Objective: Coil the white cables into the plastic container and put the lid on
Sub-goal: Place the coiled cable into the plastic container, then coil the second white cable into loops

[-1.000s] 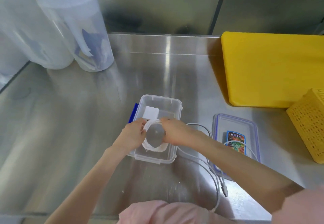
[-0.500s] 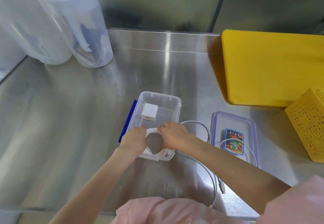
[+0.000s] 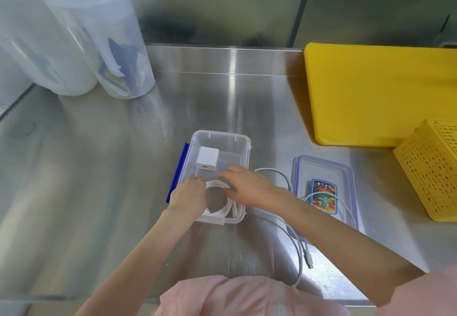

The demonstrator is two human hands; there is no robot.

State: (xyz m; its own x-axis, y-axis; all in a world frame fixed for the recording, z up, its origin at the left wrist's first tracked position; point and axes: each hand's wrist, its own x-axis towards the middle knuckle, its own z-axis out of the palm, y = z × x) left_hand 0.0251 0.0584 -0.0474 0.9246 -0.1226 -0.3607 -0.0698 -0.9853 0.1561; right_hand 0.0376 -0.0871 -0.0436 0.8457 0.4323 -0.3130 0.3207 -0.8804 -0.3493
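1. Handling note: the coiled white cable (image 3: 220, 207) lies in the near end of the clear rectangular plastic container (image 3: 243, 142). It looks light, soft and springy, so the loops are likely to spread unless pressed down at opposite sides of the coil.
2. Left hand (image 3: 188, 198): fingers curled over the coil's left side, holding it down.
3. Right hand (image 3: 248, 187): fingers fairly straight, pressing the coil's far right edge.
4. A white square charger block (image 3: 207, 158) occupies the container's far end and limits room for the coil.
5. A second loose white cable (image 3: 295, 239) trails over the steel worktop (image 3: 99, 179) and across the clear blue-rimmed lid (image 3: 324, 167). Judgement: clear it before lifting the lid.
6. The yellow cutting board (image 3: 376, 93) and yellow perforated basket (image 3: 430, 172) sit well apart.
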